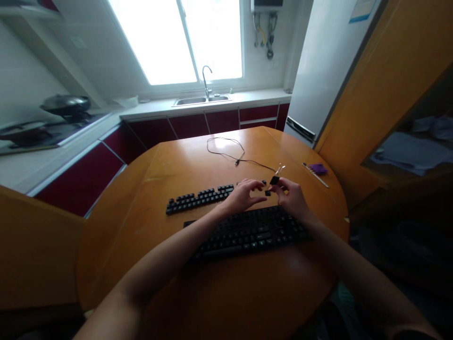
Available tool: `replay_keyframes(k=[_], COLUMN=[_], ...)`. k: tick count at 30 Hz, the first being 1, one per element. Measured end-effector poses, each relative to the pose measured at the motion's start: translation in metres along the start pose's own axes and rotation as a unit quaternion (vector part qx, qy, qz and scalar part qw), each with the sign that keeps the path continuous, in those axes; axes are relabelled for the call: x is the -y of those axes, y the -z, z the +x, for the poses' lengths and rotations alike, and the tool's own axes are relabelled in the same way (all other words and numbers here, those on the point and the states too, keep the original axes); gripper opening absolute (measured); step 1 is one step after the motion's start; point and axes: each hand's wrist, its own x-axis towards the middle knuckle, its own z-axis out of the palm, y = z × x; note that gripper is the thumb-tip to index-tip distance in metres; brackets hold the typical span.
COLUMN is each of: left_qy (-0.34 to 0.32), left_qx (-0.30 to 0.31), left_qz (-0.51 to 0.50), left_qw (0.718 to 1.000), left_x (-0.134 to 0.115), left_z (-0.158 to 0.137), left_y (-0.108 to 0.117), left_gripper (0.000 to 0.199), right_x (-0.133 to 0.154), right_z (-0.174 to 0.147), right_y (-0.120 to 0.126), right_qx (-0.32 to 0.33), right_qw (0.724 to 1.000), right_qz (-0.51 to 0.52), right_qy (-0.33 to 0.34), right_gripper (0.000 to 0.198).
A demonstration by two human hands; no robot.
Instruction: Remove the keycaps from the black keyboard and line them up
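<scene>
My right hand (293,197) pinches a keycap puller (275,180), a small black piece with thin, pale wire ends sticking up from it. Just below it, a black keycap (268,193) shows at my right fingertips, near the gap between my left thumb and forefinger. My left hand (244,194) is open, its fingers apart and slightly curved. Under both hands lies a black keyboard (244,231), partly covered by my left forearm. Behind it, rows of loose black keycaps (198,199) stand on the table, some hidden by my left hand.
A thin black cable (226,154) with a plug loops over the round wooden table (130,208). At right lie a white stick-like thing (318,178) and a purple item (318,168). Beyond are a sink (191,101), a fridge (307,71) and a stove with pans (67,105).
</scene>
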Motion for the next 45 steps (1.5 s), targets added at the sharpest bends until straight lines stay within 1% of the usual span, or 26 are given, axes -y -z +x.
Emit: replay_keyframes(k=[2, 4, 6, 9, 12, 14, 18, 20, 22, 24, 27, 32, 35, 37, 39, 41, 45], left_qy=[-0.001, 0.009, 0.018, 0.020, 0.029, 0.019, -0.035, -0.054, -0.064, -0.060, -0.040, -0.021, 0.024, 0.071, 0.111, 0.138, 0.180], left_qx=[-0.019, -0.048, -0.076, -0.094, -0.094, -0.086, -0.064, -0.061, -0.057, -0.056, -0.070, -0.087, -0.135, -0.174, -0.188, -0.164, -0.111], left_qz=[-0.003, -0.002, -0.003, -0.002, 0.007, 0.030, 0.097, 0.116, 0.114, 0.085, 0.030, -0.021, -0.032, 0.002, 0.059, 0.111, 0.184], left_qw=[1.000, 0.999, 0.997, 0.995, 0.995, 0.996, 0.993, 0.990, 0.990, 0.993, 0.996, 0.996, 0.990, 0.982, 0.974, 0.970, 0.960], left_x=[-0.003, 0.000, 0.006, 0.014, 0.017, 0.017, 0.017, 0.018, 0.017, 0.017, 0.015, 0.014, 0.019, 0.026, 0.033, 0.040, 0.046], left_z=[0.003, 0.003, 0.001, -0.005, -0.009, -0.010, -0.013, -0.014, -0.015, -0.016, -0.017, -0.015, -0.013, -0.013, -0.014, -0.016, -0.020], left_y=[-0.005, -0.011, -0.017, -0.024, -0.027, -0.028, -0.026, -0.025, -0.024, -0.024, -0.024, -0.024, -0.022, -0.021, -0.021, -0.021, -0.022], left_gripper=[0.022, 0.013, 0.011, 0.014, 0.026, 0.030, 0.017, 0.014, 0.015, 0.016, 0.018, 0.019, 0.016, 0.014, 0.014, 0.013, 0.010], right_x=[0.002, 0.001, -0.003, -0.014, -0.023, -0.027, -0.027, -0.026, -0.026, -0.026, -0.025, -0.020, -0.018, -0.019, -0.021, -0.023, -0.025], right_z=[0.010, 0.015, 0.017, 0.015, 0.011, 0.009, 0.006, 0.005, 0.003, 0.002, -0.001, -0.004, -0.003, -0.002, -0.001, 0.000, 0.001], right_y=[-0.006, -0.012, -0.017, -0.022, -0.025, -0.026, -0.028, -0.029, -0.029, -0.030, -0.032, -0.033, -0.030, -0.028, -0.026, -0.024, -0.024], right_qx=[0.004, 0.004, 0.013, 0.039, 0.046, 0.044, 0.039, 0.037, 0.038, 0.040, 0.036, 0.024, 0.014, -0.010, -0.035, -0.046, -0.042], right_qw=[1.000, 1.000, 1.000, 0.999, 0.998, 0.998, 0.999, 0.999, 0.998, 0.997, 0.996, 0.994, 0.993, 0.993, 0.993, 0.992, 0.991], right_qz=[0.000, -0.004, -0.007, 0.004, 0.017, 0.017, 0.013, 0.021, 0.037, 0.054, 0.071, 0.085, 0.097, 0.097, 0.087, 0.087, 0.104], right_qy=[0.018, 0.024, 0.018, -0.011, -0.035, -0.038, -0.035, -0.034, -0.034, -0.037, -0.047, -0.059, -0.059, -0.062, -0.068, -0.074, -0.077], right_gripper=[0.017, 0.016, 0.014, 0.012, 0.011, 0.012, 0.015, 0.015, 0.016, 0.016, 0.016, 0.019, 0.020, 0.022, 0.024, 0.025, 0.024])
